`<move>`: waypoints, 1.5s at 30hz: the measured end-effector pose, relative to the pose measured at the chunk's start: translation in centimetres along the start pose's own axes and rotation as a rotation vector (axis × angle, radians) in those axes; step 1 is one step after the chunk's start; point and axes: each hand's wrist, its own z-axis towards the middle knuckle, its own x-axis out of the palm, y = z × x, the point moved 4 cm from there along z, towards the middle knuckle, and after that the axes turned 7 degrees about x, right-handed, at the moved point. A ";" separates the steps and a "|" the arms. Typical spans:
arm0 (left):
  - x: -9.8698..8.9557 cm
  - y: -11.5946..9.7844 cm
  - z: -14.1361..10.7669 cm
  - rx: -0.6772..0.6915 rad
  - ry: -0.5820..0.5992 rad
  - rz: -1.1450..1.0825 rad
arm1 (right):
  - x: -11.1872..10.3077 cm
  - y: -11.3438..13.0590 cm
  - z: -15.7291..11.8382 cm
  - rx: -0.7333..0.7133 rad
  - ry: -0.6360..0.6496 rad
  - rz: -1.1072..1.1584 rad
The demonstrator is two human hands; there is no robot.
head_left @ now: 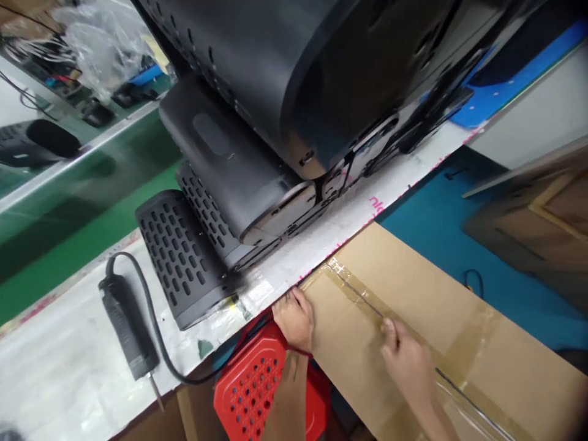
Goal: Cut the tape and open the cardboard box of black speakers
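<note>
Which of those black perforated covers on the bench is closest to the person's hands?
The frontmost perforated cover, lying beside the electric screwdriver. It lies just up from the left hand; the others are stacked farther back.

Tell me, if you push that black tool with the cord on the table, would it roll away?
Probably not far. The black tool lies flat on its long side on the white table, and its body looks blocky rather than round. Its cord curls off the table edge and would likely drag and tug it. The thin metal tip might bend if knocked.
</note>
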 end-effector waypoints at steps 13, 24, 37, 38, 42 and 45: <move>-0.5 -0.2 0.2 -0.003 -0.014 -0.068 | 0.4 -1.0 0.6 0.006 -0.089 -0.107; -0.9 0.1 -0.3 0.014 -0.053 -0.191 | -1.1 3.7 1.7 -0.195 -0.167 -0.010; -0.5 0.4 -0.7 0.016 -0.060 -0.275 | -1.5 7.4 0.8 -0.316 -0.195 0.117; -0.4 0.4 -0.6 0.007 -0.062 -0.276 | -1.6 6.7 1.1 -0.301 -0.191 0.094; -0.2 0.3 -0.5 -0.009 -0.074 -0.282 | -2.3 4.5 2.5 -0.263 -0.168 -0.037; -0.2 0.2 -0.5 -0.011 -0.086 -0.289 | -2.0 3.4 2.5 -0.263 -0.153 -0.110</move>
